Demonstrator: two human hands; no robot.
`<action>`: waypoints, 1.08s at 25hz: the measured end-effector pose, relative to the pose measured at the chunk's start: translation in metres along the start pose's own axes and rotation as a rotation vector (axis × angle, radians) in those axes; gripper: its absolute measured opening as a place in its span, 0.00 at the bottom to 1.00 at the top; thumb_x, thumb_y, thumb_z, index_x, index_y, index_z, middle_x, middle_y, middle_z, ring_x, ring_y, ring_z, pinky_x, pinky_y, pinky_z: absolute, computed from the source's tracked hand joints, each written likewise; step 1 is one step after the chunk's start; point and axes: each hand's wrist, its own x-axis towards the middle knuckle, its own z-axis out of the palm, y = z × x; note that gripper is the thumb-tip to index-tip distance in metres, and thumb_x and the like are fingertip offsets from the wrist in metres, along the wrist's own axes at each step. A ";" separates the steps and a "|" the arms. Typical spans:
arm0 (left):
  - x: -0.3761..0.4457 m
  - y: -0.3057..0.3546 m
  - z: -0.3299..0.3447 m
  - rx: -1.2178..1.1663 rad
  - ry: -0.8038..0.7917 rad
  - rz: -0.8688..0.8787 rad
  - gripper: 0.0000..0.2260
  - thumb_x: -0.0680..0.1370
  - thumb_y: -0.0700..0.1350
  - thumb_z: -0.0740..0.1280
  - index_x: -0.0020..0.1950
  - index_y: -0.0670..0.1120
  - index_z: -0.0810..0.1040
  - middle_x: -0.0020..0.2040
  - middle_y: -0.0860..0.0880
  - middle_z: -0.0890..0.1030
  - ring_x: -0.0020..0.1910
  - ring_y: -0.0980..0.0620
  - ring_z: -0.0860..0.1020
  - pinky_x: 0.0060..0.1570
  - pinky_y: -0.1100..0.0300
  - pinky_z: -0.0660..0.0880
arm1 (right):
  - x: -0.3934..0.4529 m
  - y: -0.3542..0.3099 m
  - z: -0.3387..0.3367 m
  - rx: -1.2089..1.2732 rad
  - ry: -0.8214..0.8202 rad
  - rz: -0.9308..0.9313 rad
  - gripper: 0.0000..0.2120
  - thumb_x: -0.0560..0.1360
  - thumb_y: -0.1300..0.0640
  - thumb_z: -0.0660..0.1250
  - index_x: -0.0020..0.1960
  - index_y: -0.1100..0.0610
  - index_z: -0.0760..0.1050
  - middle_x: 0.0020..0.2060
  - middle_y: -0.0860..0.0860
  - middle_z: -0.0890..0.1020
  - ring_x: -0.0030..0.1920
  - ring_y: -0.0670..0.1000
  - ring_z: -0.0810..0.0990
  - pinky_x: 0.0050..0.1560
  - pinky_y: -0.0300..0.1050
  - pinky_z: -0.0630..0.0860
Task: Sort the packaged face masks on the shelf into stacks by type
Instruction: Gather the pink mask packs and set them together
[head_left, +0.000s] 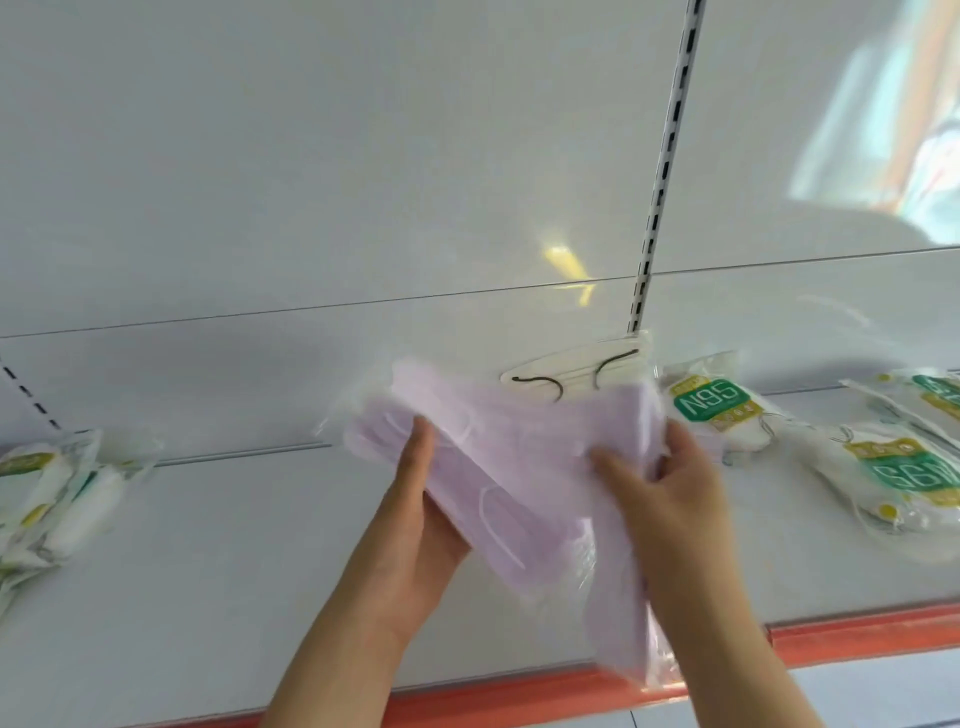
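Note:
Packs of lilac face masks in clear wrap (524, 467) are held above the white shelf (234, 597). My left hand (415, 525) grips them from below on the left, thumb on top. On the right side my right hand (670, 499) grips the packs, thumb across the front. Behind the lilac packs a pack of cream masks with dark ear loops (582, 371) lies against the back panel. N95 packs with green labels (711, 402) lie to the right, with more N95 packs (904, 473) further right. A pile of white and green packs (62, 493) sits at the far left.
The shelf has an orange front edge strip (519, 701). A slotted upright rail (665, 171) runs up the white back panel (311, 182). Bare shelf surface lies between the left pile and my hands.

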 end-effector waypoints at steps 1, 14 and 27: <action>0.006 -0.001 0.002 0.035 -0.012 0.022 0.25 0.78 0.62 0.59 0.68 0.50 0.78 0.63 0.45 0.83 0.63 0.47 0.82 0.64 0.47 0.74 | -0.001 0.007 0.007 -0.132 -0.042 -0.008 0.06 0.71 0.60 0.73 0.45 0.55 0.76 0.34 0.53 0.82 0.32 0.49 0.76 0.33 0.40 0.72; 0.041 0.017 -0.030 0.388 0.276 0.281 0.08 0.71 0.43 0.76 0.50 0.47 0.86 0.49 0.47 0.88 0.54 0.43 0.85 0.53 0.52 0.79 | 0.033 -0.001 -0.025 0.545 -0.307 0.151 0.10 0.81 0.56 0.58 0.50 0.51 0.79 0.42 0.51 0.80 0.43 0.47 0.77 0.44 0.43 0.74; 0.038 0.000 -0.044 0.423 0.217 0.077 0.09 0.76 0.41 0.73 0.56 0.47 0.84 0.49 0.46 0.88 0.51 0.45 0.86 0.50 0.52 0.79 | 0.128 0.083 -0.036 -1.307 -0.426 -0.097 0.27 0.77 0.42 0.65 0.71 0.52 0.66 0.65 0.52 0.75 0.67 0.56 0.72 0.66 0.51 0.64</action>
